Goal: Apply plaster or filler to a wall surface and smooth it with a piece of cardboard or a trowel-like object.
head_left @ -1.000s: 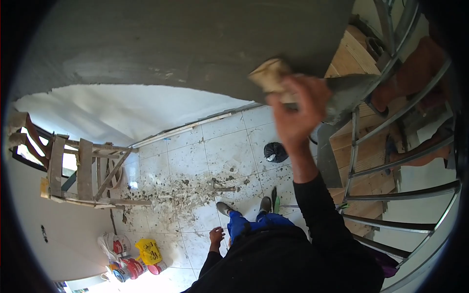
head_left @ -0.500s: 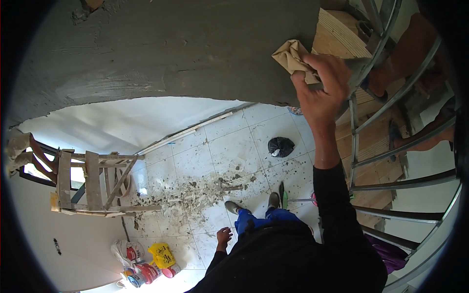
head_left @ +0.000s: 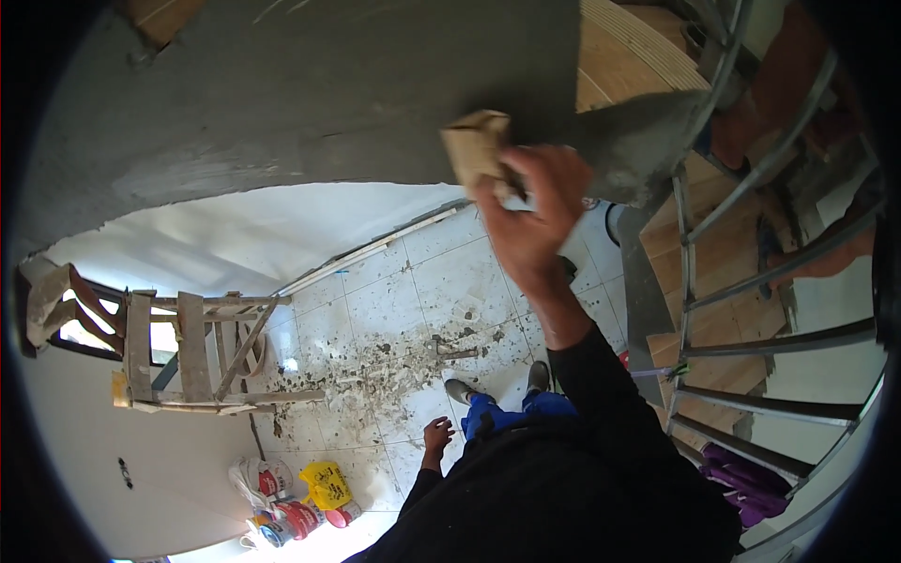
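Note:
My right hand (head_left: 540,202) is raised and pinches a folded piece of brown paper (head_left: 476,150) between thumb and fingers. The paper is at the lower edge of the grey plastered surface (head_left: 375,84), seemingly against it; motion blurs it a little. Wet-looking grey plaster covers this curved band, with faint streaks at its left. Down at my side hangs my left hand (head_left: 438,437), empty, its fingers loosely apart.
Metal railing (head_left: 685,225) curves along wooden stairs (head_left: 732,272) at right, where another person's bare legs and sandals (head_left: 765,249) show. A wooden trestle (head_left: 197,347) stands left. Paint buckets (head_left: 298,518) and a yellow bag (head_left: 327,485) sit lower left. Plaster crumbs litter the tiled floor (head_left: 375,291).
My right hand has moved left along the plaster's lower edge with the folded brown paper. The view has shifted slightly. My left hand still hangs at my side.

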Action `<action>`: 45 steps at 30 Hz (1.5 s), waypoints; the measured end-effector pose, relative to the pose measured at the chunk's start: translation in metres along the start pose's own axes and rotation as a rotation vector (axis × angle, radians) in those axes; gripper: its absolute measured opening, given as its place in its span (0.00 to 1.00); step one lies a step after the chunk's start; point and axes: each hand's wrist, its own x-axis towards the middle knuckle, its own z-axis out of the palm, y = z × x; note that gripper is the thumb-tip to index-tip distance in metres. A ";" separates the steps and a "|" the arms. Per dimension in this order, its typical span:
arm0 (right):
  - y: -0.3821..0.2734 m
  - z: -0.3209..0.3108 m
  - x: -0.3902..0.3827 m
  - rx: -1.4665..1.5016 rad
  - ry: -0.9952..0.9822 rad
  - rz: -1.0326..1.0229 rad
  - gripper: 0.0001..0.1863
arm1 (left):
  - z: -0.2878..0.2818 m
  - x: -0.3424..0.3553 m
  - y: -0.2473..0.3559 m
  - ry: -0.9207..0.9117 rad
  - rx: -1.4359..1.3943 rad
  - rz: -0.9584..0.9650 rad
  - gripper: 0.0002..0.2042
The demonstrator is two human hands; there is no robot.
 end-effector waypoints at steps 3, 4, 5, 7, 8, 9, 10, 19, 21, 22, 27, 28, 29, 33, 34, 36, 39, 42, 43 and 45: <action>-0.003 0.011 -0.003 -0.010 -0.090 -0.041 0.16 | -0.006 -0.008 -0.006 0.009 -0.116 -0.041 0.15; 0.005 0.007 -0.011 -0.025 -0.105 -0.011 0.15 | -0.007 -0.011 -0.006 0.018 -0.098 -0.041 0.15; 0.020 -0.004 -0.021 -0.068 -0.082 0.041 0.17 | -0.008 -0.014 -0.005 0.028 -0.122 -0.047 0.16; 0.063 -0.029 -0.048 -0.126 0.007 0.195 0.18 | -0.012 -0.018 -0.007 0.057 -0.151 -0.047 0.16; 0.084 -0.042 -0.058 -0.148 0.071 0.300 0.17 | -0.013 -0.020 -0.008 0.059 -0.152 -0.047 0.16; 0.093 -0.056 -0.058 -0.103 0.107 0.386 0.17 | -0.018 -0.024 -0.012 0.078 -0.137 -0.040 0.16; 0.093 -0.063 -0.053 -0.057 0.144 0.468 0.16 | -0.021 -0.025 -0.014 0.093 -0.125 -0.029 0.16; 0.060 -0.065 -0.021 -0.128 0.027 0.189 0.16 | -0.011 -0.014 -0.002 0.027 -0.041 -0.058 0.15; 0.058 -0.065 -0.020 -0.113 0.005 0.232 0.15 | -0.005 -0.008 0.005 0.015 0.004 -0.021 0.16; 0.056 -0.061 -0.017 -0.094 0.002 0.216 0.15 | -0.002 -0.005 0.007 0.015 0.012 0.002 0.16; 0.056 -0.047 -0.025 -0.122 -0.148 0.219 0.15 | 0.018 0.002 0.013 0.029 0.005 0.046 0.16; 0.049 -0.047 -0.032 -0.121 -0.187 0.169 0.15 | 0.019 0.004 0.011 0.044 -0.020 0.055 0.16; 0.047 -0.048 -0.042 -0.117 -0.268 0.140 0.15 | 0.020 0.005 0.007 0.058 -0.014 0.048 0.16; 0.032 -0.056 -0.058 -0.052 -0.289 0.105 0.15 | 0.020 0.007 -0.015 0.055 -0.084 0.026 0.15; 0.034 -0.058 -0.050 -0.060 -0.292 0.095 0.15 | 0.021 0.004 -0.019 0.045 -0.095 0.008 0.15; 0.039 -0.062 -0.029 -0.067 -0.152 0.156 0.14 | 0.021 0.000 -0.023 0.032 -0.094 -0.029 0.14; 0.032 -0.060 0.042 -0.081 -0.016 0.130 0.12 | 0.022 -0.003 -0.029 0.023 -0.097 -0.047 0.13; 0.015 -0.052 0.116 -0.104 0.035 0.026 0.09 | 0.024 -0.004 -0.026 0.022 -0.146 -0.051 0.12; 0.015 -0.050 0.138 -0.088 0.035 -0.012 0.10 | 0.025 -0.001 -0.022 0.008 -0.145 -0.044 0.11; 0.011 -0.038 0.175 -0.086 0.111 -0.141 0.10 | 0.024 0.007 -0.021 -0.001 -0.148 -0.021 0.11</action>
